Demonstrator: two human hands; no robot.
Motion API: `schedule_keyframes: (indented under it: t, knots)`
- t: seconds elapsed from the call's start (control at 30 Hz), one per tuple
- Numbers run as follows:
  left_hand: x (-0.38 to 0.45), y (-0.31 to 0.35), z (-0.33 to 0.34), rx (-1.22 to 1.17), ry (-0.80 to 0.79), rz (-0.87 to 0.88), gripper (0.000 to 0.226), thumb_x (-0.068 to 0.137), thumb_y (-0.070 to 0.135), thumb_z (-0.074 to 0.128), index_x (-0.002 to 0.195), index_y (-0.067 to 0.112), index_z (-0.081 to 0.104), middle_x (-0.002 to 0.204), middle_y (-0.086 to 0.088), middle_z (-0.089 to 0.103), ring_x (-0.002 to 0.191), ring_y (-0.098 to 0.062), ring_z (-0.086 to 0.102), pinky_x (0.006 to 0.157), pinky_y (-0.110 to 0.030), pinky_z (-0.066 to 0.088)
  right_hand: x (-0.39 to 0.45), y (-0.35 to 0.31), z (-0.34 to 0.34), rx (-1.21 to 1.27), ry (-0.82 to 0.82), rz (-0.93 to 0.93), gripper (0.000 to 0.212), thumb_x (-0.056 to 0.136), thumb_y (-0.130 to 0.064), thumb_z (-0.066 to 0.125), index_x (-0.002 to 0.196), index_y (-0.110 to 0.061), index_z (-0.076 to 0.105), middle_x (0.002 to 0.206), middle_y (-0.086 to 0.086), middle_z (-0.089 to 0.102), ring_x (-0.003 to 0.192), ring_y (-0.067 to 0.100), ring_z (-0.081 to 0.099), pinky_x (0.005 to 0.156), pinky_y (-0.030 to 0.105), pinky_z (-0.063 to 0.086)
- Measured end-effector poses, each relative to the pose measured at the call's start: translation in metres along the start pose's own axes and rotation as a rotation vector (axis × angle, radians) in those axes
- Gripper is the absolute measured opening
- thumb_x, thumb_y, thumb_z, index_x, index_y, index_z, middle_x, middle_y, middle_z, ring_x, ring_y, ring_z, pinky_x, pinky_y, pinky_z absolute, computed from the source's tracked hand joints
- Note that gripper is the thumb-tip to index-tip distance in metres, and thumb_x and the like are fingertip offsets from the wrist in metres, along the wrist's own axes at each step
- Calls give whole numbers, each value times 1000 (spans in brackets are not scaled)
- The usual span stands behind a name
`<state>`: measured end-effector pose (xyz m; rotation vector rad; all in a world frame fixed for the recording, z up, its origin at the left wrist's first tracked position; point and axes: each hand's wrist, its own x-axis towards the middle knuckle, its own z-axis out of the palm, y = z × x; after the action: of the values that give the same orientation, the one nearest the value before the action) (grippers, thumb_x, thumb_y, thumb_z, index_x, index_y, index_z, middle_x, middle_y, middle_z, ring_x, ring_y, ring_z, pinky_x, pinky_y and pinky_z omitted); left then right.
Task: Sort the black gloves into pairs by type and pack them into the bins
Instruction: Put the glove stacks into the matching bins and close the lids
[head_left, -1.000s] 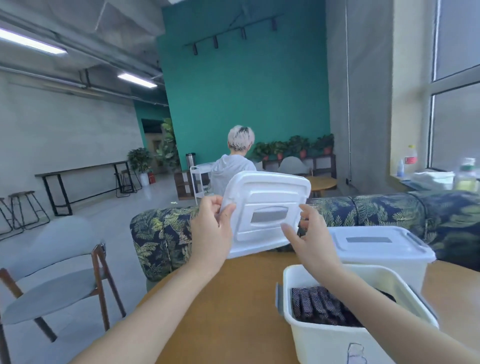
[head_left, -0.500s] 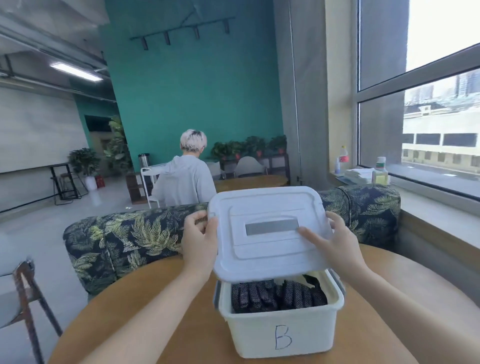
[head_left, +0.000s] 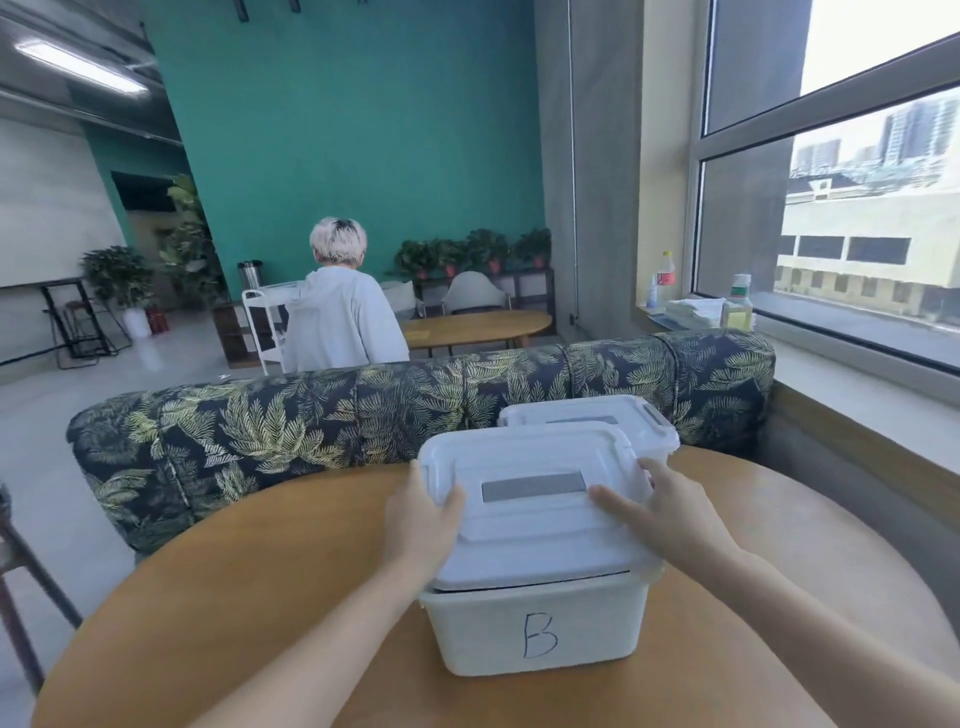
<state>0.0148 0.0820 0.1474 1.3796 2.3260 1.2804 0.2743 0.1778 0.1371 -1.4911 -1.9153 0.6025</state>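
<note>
On the round wooden table (head_left: 260, 597) I counted two white bins: the near bin (head_left: 537, 631), with a handwritten "B" on its front wall, and a second bin (head_left: 652, 423) just behind it, closed by its own lid. A white lid (head_left: 530, 501) lay over the near bin, though a dark gap showed under its front edge, so it had not seated there. My left hand (head_left: 423, 522) held the lid's left edge, thumb on top and fingers curled under the rim; my right hand (head_left: 670, 512) lay on the lid's right side with fingers spread fairly straight, and I could not tell whether they hooked the far edge. I saw no gloves, with the lid covering the bin's inside. Beyond the table ran a leaf-print sofa back (head_left: 363, 415), and past it one person in a pale hoodie (head_left: 343, 317) faced away beside a white cart (head_left: 262, 325). Another wooden table (head_left: 475, 327) stood behind. Along the windowsill (head_left: 831, 358) stood three bottles (head_left: 665, 273), their labels too small to read.
</note>
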Motion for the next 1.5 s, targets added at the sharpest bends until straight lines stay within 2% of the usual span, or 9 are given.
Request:
schedule_keyframes:
  t: [0.07,0.27,0.4,0.5,0.67,0.93,1.07,1.27,1.5]
  knots:
    - [0,-8,6,26,-18,-1,52,99,33,59,139,3,48,102,-15,65,102,-34,59,73,-33,32,-1,2,5,-43,-3,-11,88,80,-73,65,138,-9,51,129,14,62,123,32,55,95,41,46]
    - [1,-14,13,70,-73,-36,47,98,37,59,129,2,51,121,-15,64,119,-37,56,89,-37,42,0,7,12,-74,-21,-10,66,83,-68,66,110,-8,60,95,4,53,104,31,54,80,38,40]
    - [5,-11,8,74,-67,-46,30,97,36,59,95,7,51,87,-9,59,97,-35,56,68,-38,29,5,5,10,-60,-1,-19,63,83,-63,69,106,-5,62,93,8,58,98,31,54,78,38,41]
    - [5,-6,1,114,-60,-40,32,98,35,57,80,14,41,75,-1,49,88,-30,49,65,-39,22,7,4,10,-48,6,-17,58,82,-63,70,95,-7,62,89,7,61,94,30,57,77,38,45]
    - [-1,-8,-2,171,-109,-44,34,98,36,56,107,3,55,105,-13,66,110,-35,56,72,-34,31,0,7,12,-68,-30,-29,56,81,-68,66,90,-13,60,90,4,57,95,29,53,84,39,47]
    - [-8,-24,11,241,-190,-86,56,99,45,54,133,0,48,126,-17,63,124,-36,53,94,-36,41,-13,14,20,-180,-50,-36,54,82,-73,56,82,-20,52,88,-2,42,105,31,47,92,39,42]
    - [-4,-33,18,393,-203,-26,73,101,54,41,150,0,34,149,-15,47,139,-33,39,116,-41,29,-15,12,18,-340,-54,-19,57,86,-78,45,99,-24,58,104,2,43,114,31,44,99,41,35]
    - [-3,-30,15,494,-283,-39,86,99,67,29,159,7,19,166,-9,24,151,-33,23,123,-50,19,-14,5,10,-470,-108,-26,55,90,-78,36,94,-26,53,114,6,49,118,32,45,98,42,33]
    - [-10,-34,5,281,-277,-90,70,100,58,43,157,19,32,158,-10,40,150,-33,29,117,-42,29,-11,19,10,-124,-129,58,37,92,-58,48,92,-23,60,101,6,54,110,30,47,87,38,45]
